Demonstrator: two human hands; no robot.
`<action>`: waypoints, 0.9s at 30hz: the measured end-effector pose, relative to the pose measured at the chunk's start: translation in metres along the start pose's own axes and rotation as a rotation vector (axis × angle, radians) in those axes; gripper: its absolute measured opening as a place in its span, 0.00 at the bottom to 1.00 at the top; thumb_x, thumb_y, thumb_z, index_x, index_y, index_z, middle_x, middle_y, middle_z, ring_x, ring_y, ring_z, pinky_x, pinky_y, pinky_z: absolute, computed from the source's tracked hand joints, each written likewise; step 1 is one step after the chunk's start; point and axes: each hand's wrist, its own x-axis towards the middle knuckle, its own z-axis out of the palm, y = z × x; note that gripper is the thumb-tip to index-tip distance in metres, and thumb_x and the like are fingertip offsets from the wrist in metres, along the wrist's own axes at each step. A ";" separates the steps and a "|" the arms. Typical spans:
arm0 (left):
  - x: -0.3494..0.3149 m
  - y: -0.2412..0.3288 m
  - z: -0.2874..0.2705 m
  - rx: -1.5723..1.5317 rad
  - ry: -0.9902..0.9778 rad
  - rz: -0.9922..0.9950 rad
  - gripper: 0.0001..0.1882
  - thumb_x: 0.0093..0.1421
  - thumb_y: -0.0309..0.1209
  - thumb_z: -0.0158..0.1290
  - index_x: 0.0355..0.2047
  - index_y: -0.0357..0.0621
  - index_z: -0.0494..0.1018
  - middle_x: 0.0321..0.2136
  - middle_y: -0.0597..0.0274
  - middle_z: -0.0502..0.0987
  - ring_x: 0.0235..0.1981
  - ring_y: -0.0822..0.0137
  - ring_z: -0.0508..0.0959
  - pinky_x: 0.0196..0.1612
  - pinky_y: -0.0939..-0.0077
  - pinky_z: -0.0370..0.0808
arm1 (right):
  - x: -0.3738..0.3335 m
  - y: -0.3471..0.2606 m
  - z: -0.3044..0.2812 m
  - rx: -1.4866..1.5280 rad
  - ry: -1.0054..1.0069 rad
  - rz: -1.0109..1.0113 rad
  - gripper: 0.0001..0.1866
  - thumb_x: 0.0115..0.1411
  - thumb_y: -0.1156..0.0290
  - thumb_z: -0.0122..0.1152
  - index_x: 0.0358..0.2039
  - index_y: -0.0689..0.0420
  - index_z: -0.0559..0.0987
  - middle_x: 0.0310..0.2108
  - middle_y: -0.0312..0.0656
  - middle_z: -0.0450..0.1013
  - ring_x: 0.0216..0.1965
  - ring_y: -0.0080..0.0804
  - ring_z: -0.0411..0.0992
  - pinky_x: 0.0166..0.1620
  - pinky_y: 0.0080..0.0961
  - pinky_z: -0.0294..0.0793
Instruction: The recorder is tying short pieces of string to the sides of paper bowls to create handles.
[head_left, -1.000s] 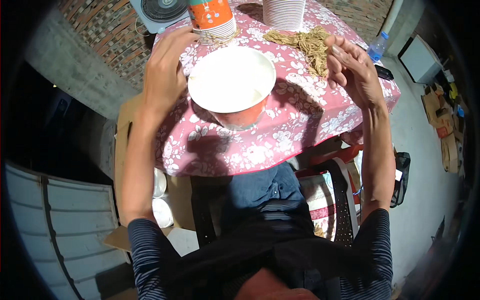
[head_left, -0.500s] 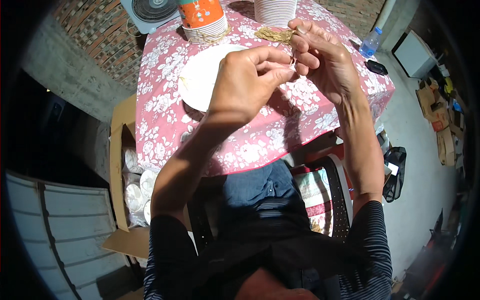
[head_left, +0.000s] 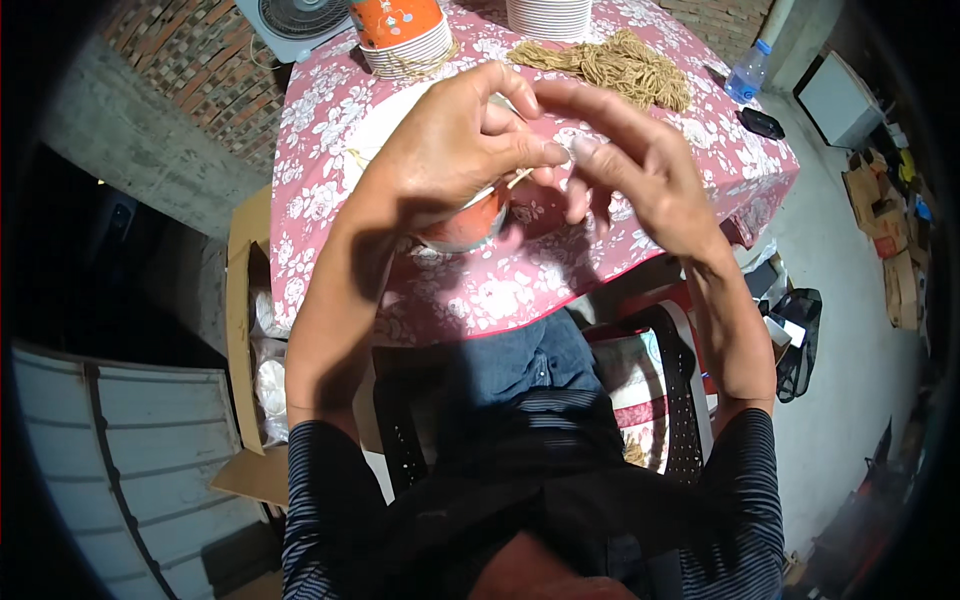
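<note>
My left hand [head_left: 455, 135] is over the near part of the table, its thumb and fingertips pinched together. A short end of pale twine [head_left: 519, 179] pokes out just below those fingertips. Beneath the hand is an orange paper bucket [head_left: 470, 224] with a white round face [head_left: 385, 128], largely covered by the hand and wrist. At that face's left edge a bit of twine shows. My right hand [head_left: 645, 165] hovers to the right, fingers curved and apart, its thumb near the left fingertips. Nothing is visible in it. Beyond it lies a bundle of tan twine [head_left: 635, 70].
Nested orange buckets [head_left: 405, 45] and a white-ribbed stack [head_left: 550, 18] stand at the back of the flowered tablecloth [head_left: 510, 290]. A fan [head_left: 300, 22] is at far left. A bottle [head_left: 748, 72] and a black case [head_left: 761, 124] sit right. A cardboard box [head_left: 240, 330] stands left.
My hands have drawn slightly apart and the right fingers have spread. The right hand has come down, uncovering the twine bundle. The bucket's orange side now shows below my left hand.
</note>
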 end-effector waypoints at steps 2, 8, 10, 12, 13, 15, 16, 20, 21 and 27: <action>0.002 0.002 -0.007 0.079 -0.018 0.038 0.13 0.66 0.22 0.60 0.42 0.40 0.66 0.31 0.49 0.84 0.32 0.66 0.85 0.35 0.76 0.80 | 0.002 0.005 0.003 0.125 -0.049 0.034 0.26 0.73 0.68 0.58 0.67 0.66 0.67 0.40 0.47 0.81 0.30 0.26 0.81 0.25 0.20 0.81; 0.000 0.041 -0.008 0.330 -0.015 0.088 0.14 0.64 0.24 0.63 0.42 0.37 0.67 0.26 0.58 0.84 0.30 0.74 0.84 0.34 0.82 0.77 | 0.015 0.004 0.001 0.177 -0.090 0.098 0.22 0.71 0.67 0.63 0.59 0.70 0.76 0.38 0.44 0.82 0.31 0.25 0.82 0.35 0.19 0.85; -0.002 0.050 -0.007 0.434 0.068 0.083 0.14 0.64 0.24 0.63 0.42 0.38 0.67 0.28 0.57 0.84 0.31 0.75 0.83 0.34 0.83 0.77 | 0.019 0.002 -0.001 0.139 -0.101 0.106 0.16 0.71 0.66 0.63 0.50 0.67 0.82 0.32 0.40 0.82 0.30 0.20 0.81 0.33 0.14 0.81; -0.004 0.058 -0.011 0.091 -0.029 -0.054 0.26 0.61 0.28 0.66 0.54 0.30 0.69 0.45 0.43 0.78 0.51 0.51 0.79 0.55 0.58 0.76 | 0.024 0.004 -0.005 0.134 -0.101 0.076 0.15 0.72 0.65 0.62 0.46 0.66 0.83 0.30 0.38 0.81 0.28 0.19 0.80 0.32 0.13 0.79; -0.004 0.059 -0.012 0.133 -0.004 -0.074 0.24 0.61 0.27 0.64 0.54 0.30 0.69 0.45 0.42 0.78 0.50 0.48 0.80 0.53 0.58 0.76 | 0.024 0.003 -0.006 0.133 -0.106 0.074 0.15 0.72 0.65 0.62 0.46 0.66 0.83 0.30 0.38 0.81 0.28 0.19 0.80 0.32 0.13 0.79; -0.012 0.040 -0.015 0.226 0.177 0.219 0.12 0.65 0.26 0.62 0.41 0.39 0.69 0.28 0.59 0.83 0.31 0.76 0.82 0.35 0.81 0.76 | 0.025 0.001 -0.002 0.039 -0.067 0.033 0.14 0.73 0.64 0.60 0.43 0.63 0.84 0.27 0.34 0.78 0.25 0.15 0.75 0.30 0.13 0.77; -0.020 0.024 -0.018 0.471 0.314 0.264 0.13 0.64 0.28 0.64 0.40 0.39 0.70 0.28 0.59 0.82 0.31 0.73 0.82 0.35 0.78 0.77 | 0.025 0.001 0.000 0.013 -0.038 0.020 0.13 0.73 0.64 0.60 0.43 0.62 0.85 0.30 0.34 0.79 0.26 0.16 0.75 0.30 0.15 0.78; -0.049 -0.019 0.039 1.031 0.540 0.503 0.23 0.51 0.35 0.73 0.40 0.39 0.73 0.36 0.52 0.80 0.38 0.54 0.81 0.41 0.63 0.78 | 0.029 0.008 -0.029 -0.121 0.205 -0.094 0.13 0.70 0.63 0.63 0.40 0.61 0.87 0.37 0.38 0.83 0.29 0.17 0.73 0.33 0.20 0.73; -0.047 -0.028 0.044 1.105 0.577 0.510 0.22 0.52 0.33 0.72 0.41 0.38 0.74 0.37 0.52 0.80 0.39 0.54 0.81 0.42 0.63 0.78 | 0.032 0.012 -0.035 -0.110 0.267 -0.084 0.13 0.69 0.64 0.62 0.40 0.60 0.87 0.32 0.35 0.81 0.25 0.14 0.68 0.31 0.18 0.69; -0.043 -0.042 -0.001 0.979 0.363 0.327 0.12 0.61 0.28 0.63 0.44 0.37 0.78 0.30 0.48 0.83 0.33 0.58 0.86 0.38 0.62 0.81 | 0.056 0.013 -0.057 -0.181 0.417 -0.114 0.14 0.70 0.63 0.62 0.42 0.61 0.87 0.17 0.23 0.59 0.18 0.12 0.54 0.25 0.18 0.56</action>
